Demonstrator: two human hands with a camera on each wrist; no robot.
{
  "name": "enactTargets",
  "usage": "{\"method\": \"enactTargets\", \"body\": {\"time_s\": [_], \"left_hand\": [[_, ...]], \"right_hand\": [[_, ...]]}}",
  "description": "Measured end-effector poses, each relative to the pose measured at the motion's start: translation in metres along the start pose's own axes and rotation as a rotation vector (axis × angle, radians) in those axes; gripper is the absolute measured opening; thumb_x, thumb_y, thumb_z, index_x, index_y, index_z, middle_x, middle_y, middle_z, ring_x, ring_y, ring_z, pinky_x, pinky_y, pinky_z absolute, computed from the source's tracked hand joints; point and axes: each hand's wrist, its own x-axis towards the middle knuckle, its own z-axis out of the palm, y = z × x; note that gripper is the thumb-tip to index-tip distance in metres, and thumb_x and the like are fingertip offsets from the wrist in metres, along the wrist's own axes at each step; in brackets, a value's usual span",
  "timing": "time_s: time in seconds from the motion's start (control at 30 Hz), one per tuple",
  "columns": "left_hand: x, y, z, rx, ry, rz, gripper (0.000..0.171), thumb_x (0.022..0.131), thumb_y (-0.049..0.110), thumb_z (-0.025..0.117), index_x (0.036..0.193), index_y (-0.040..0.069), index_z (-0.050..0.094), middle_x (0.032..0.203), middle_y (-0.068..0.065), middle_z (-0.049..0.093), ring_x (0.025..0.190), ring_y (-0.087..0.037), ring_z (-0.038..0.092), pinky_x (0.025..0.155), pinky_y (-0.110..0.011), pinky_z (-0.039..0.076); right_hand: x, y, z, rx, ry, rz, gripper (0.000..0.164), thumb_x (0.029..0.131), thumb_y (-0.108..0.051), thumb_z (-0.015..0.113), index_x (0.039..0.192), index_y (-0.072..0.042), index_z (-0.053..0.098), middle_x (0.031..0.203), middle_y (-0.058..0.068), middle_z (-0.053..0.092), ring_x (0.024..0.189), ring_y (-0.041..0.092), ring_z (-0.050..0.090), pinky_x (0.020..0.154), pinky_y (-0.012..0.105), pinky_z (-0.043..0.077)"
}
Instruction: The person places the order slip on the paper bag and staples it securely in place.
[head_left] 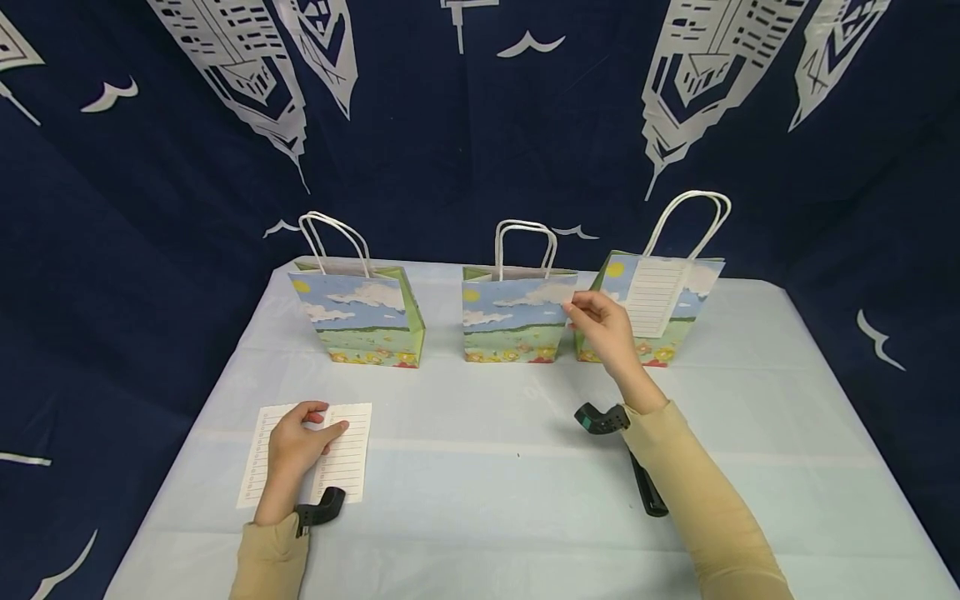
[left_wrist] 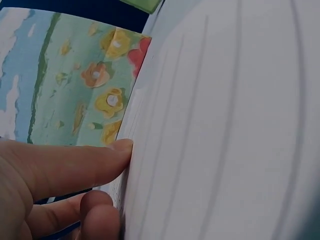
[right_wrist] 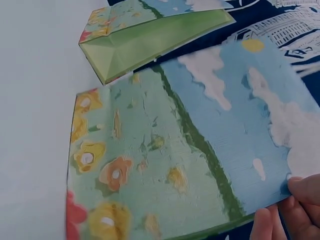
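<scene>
My right hand pinches the upper right edge of the middle gift bag. In the right wrist view the thumb lies on its painted front, with fingers behind the edge. My left hand rests on two lined paper sheets laid side by side on the table. Its thumb and loosely bent fingers touch the paper in the left wrist view. On the front of the right gift bag hangs a similar lined sheet.
At the left stands another gift bag with white handles and the same meadow print. A black elongated object lies partly under my right sleeve. The table has a pale cloth, and a dark blue patterned curtain hangs behind.
</scene>
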Motion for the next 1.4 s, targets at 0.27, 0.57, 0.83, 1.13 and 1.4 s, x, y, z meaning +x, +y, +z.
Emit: {"method": "enactTargets", "body": {"time_s": [0.27, 0.57, 0.83, 1.13, 1.4], "left_hand": [[0.002, 0.000, 0.000, 0.038, 0.006, 0.032, 0.044, 0.076, 0.020, 0.078, 0.109, 0.000, 0.058, 0.099, -0.017, 0.056, 0.071, -0.024, 0.054, 0.068, -0.035, 0.040], [0.002, 0.004, 0.002, -0.003, 0.028, 0.050, 0.034, 0.075, 0.013, 0.077, 0.100, 0.002, 0.057, 0.099, -0.019, 0.062, 0.083, -0.028, 0.053, 0.071, -0.038, 0.038], [0.000, 0.015, 0.006, -0.193, 0.024, 0.077, 0.020, 0.089, 0.017, 0.066, 0.104, 0.004, 0.063, 0.094, -0.014, 0.064, 0.049, -0.012, 0.056, 0.045, -0.023, 0.044], [0.001, 0.042, 0.013, -0.596, -0.136, 0.313, 0.021, 0.091, 0.023, 0.064, 0.098, 0.004, 0.063, 0.075, -0.002, 0.064, 0.050, -0.012, 0.054, 0.044, -0.023, 0.043], [-0.016, 0.100, 0.013, -0.731, -0.220, 0.348, 0.019, 0.090, 0.005, 0.062, 0.100, -0.011, 0.059, 0.072, 0.000, 0.061, 0.054, -0.011, 0.053, 0.051, -0.021, 0.045]], "right_hand": [[-0.009, -0.001, -0.004, 0.018, -0.025, -0.016, 0.025, 0.092, -0.008, 0.061, 0.105, 0.013, 0.059, 0.090, 0.006, 0.059, 0.077, 0.006, 0.060, 0.069, 0.023, 0.054], [-0.019, -0.002, -0.011, 0.031, -0.047, -0.017, 0.025, 0.092, -0.009, 0.061, 0.105, 0.012, 0.059, 0.089, 0.005, 0.058, 0.078, 0.005, 0.061, 0.074, 0.031, 0.054], [-0.025, -0.006, -0.013, 0.030, -0.060, -0.003, 0.026, 0.093, -0.010, 0.060, 0.105, 0.013, 0.058, 0.091, 0.008, 0.059, 0.078, 0.005, 0.061, 0.071, 0.022, 0.053], [-0.033, -0.009, -0.015, 0.063, -0.073, 0.015, 0.024, 0.093, -0.007, 0.060, 0.105, 0.013, 0.057, 0.092, 0.009, 0.058, 0.077, 0.008, 0.062, 0.071, 0.026, 0.055], [-0.043, -0.013, -0.015, 0.056, -0.074, 0.006, 0.022, 0.091, -0.007, 0.061, 0.105, 0.011, 0.059, 0.091, 0.006, 0.060, 0.077, 0.010, 0.063, 0.073, 0.033, 0.055]]}}
